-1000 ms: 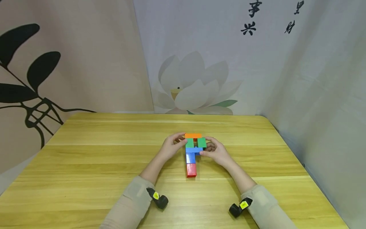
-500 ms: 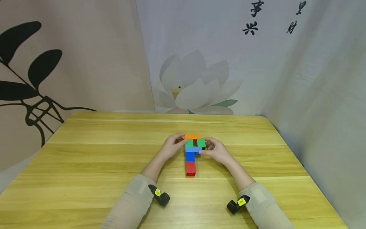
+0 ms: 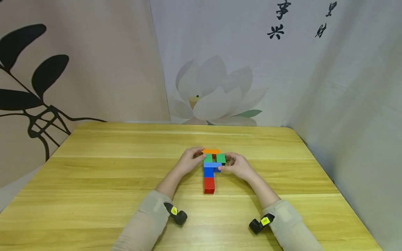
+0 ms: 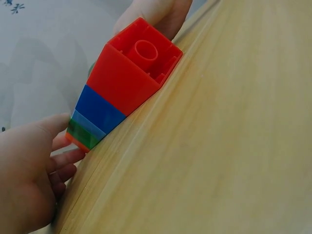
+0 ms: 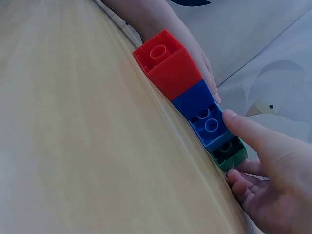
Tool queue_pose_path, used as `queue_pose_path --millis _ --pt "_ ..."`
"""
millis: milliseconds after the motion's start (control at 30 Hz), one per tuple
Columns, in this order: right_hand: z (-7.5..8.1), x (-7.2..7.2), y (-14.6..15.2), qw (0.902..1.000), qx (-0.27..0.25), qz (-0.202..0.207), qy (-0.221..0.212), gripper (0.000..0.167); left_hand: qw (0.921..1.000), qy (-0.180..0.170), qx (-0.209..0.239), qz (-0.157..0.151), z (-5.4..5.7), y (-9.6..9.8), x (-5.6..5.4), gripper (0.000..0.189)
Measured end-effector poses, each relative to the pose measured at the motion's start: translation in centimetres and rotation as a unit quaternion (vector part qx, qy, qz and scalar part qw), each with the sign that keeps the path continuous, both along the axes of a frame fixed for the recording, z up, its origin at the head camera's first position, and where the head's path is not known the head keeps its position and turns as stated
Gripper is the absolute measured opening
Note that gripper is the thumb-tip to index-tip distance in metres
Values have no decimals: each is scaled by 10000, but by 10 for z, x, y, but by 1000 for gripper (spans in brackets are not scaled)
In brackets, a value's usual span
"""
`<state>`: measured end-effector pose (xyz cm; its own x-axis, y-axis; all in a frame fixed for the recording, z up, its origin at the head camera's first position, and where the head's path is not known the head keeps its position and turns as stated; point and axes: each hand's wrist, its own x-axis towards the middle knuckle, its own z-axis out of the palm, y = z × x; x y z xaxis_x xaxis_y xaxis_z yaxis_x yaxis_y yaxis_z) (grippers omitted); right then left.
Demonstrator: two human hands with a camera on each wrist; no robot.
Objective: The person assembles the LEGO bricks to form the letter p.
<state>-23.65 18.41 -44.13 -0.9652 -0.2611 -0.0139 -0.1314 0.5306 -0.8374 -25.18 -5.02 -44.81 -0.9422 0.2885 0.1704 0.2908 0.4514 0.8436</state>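
A build of toy bricks lies lengthwise at mid-table in the head view. Its near end is a red brick (image 3: 209, 186), whose hollow underside with a round tube faces the left wrist camera. Beyond it come a blue brick (image 3: 208, 172), a wider light-blue brick (image 3: 212, 165), two green bricks (image 3: 221, 158) and an orange brick (image 3: 211, 151) at the far end. My left hand (image 3: 189, 161) grips the far left side, thumb on the left green brick. From the right, my right hand (image 3: 239, 167) pinches it, thumb against the light-blue brick. Its fingertips are partly hidden behind the bricks.
The wooden table (image 3: 94, 181) extends on all sides of the build. A printed curtain (image 3: 220, 52) hangs behind the table's far edge, and another cloth (image 3: 351, 104) closes off the right. A small black camera is strapped to each sleeve.
Both hands keep their hold on the build. It has shifted slightly left, and its far end sits a little lower in the picture. The glare on the red brick is gone.
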Motion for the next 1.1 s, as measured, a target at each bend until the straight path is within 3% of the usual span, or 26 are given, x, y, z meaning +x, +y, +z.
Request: queue_pose_path --millis 300,600,933,1100 --pt "5 8 10 9993 -338 129 -133 61 9998 -151 123 76 3 -1 6 42" --pt "12 18 22 9960 -846 161 -222 51 9997 -115 45 199 17 -18 18 38" --pt "20 30 53 9986 -519 78 48 51 9988 177 -413 -181 28 -56 32 41" --pt "24 38 71 9994 -100 40 325 51 9972 287 -592 -358 33 -81 42 43"
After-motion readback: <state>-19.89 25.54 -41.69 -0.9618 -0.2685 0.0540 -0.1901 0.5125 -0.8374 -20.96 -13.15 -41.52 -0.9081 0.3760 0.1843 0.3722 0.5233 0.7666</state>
